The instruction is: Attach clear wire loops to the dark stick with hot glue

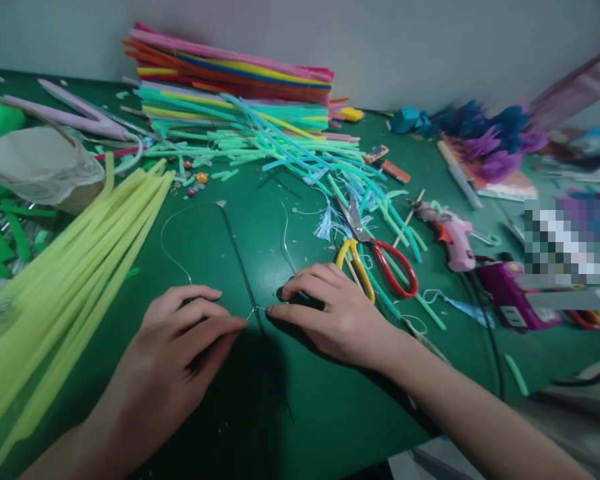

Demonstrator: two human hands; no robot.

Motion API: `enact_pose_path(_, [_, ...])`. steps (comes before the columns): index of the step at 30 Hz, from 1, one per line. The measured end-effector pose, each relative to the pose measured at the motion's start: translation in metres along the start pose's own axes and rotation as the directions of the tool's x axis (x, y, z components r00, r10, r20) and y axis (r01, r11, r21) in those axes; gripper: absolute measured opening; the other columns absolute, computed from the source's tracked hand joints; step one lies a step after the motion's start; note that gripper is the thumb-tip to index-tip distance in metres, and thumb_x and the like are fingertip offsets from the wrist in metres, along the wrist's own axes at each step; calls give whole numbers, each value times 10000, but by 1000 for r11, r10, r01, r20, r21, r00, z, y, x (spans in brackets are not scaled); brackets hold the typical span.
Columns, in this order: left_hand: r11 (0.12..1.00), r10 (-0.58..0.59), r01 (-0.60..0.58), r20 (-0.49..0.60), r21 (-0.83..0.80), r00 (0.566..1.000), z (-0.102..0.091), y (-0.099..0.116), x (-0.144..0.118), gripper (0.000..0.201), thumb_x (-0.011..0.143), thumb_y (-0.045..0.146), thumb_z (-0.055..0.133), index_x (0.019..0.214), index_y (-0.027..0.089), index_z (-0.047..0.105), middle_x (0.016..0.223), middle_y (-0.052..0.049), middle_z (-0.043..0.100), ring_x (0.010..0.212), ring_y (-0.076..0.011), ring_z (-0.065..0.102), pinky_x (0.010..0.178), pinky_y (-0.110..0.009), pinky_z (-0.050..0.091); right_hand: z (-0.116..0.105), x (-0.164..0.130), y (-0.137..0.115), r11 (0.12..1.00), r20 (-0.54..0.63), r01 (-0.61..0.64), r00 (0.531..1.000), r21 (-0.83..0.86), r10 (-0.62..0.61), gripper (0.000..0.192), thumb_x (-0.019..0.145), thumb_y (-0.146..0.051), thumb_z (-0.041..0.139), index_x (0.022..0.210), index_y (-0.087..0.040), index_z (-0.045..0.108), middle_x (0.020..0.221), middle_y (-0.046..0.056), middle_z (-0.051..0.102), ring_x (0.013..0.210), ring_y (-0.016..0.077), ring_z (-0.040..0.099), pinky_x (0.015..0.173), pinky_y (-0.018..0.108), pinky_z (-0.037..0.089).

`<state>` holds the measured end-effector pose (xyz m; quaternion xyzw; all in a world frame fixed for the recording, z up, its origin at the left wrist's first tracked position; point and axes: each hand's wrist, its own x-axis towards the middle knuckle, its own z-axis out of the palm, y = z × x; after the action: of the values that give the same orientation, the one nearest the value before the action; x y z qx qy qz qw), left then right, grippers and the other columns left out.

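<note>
- Silver wire [255, 308] is pinched between your left hand's [180, 353] thumb and finger, where it crosses a dark rod [240, 260] lying mid-bench [340, 420].
- Your right hand [340, 313] has its fingertips at the wire's other side; I cannot tell whether they grip it.
- Scissors [361, 231] lie just beyond your right hand.
- Yellow-green stems [90, 280] spread left of your left hand.
- Coloured bundles [230, 60] stack along the bench's back edge, before the wall.

A thin dark rod [238, 255] lies slanted on the tabletop [340, 413], crossed by silvery wire [251, 314] curving out both sides.
</note>
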<state>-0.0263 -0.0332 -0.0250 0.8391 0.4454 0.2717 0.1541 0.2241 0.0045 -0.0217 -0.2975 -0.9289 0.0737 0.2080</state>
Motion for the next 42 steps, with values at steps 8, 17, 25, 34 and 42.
enact_pose_path(8, [1000,-8,8,-4,-10,1000,-2,0,-2,160,901,181,615,1020,278,658,880,4,697,1099,-233,546,880,-406,488,-1,0,0,1000,4,-4,1000,-7,4,248,940,-109,512,1038,-222,710,977,59,683,933,183,558,781,339,393])
enact_pose_path(17, [1000,-1,1,-2,-11,1000,-1,0,0,177,905,172,611,1039,281,649,881,8,699,1095,-233,545,878,-415,489,-2,1,0,1000,2,-5,1000,5,5,250,935,-99,515,1034,-219,710,974,61,679,936,183,560,787,340,399])
enact_pose_path(25, [1000,-2,2,-3,0,1000,-1,0,-1,173,901,174,615,1028,283,657,894,6,699,1115,-240,533,886,-419,483,0,0,0,1000,-4,-7,1000,8,7,247,935,-105,524,1043,-221,713,978,62,679,931,183,559,782,339,403])
enact_pose_path(34, [1000,-6,6,13,25,1000,0,0,0,185,895,176,625,1036,291,665,920,10,695,1135,-245,518,916,-437,459,-1,1,-1,1000,-20,-8,1000,6,8,252,936,-103,522,1029,-221,723,966,62,685,920,184,562,772,332,408])
enact_pose_path(42, [1000,-4,4,13,28,1000,-3,0,-2,182,898,172,623,1033,285,672,945,4,685,1142,-244,512,925,-437,452,-2,2,-2,999,-18,-10,1000,40,11,233,918,-92,544,1048,-180,716,946,66,698,908,197,579,764,342,418])
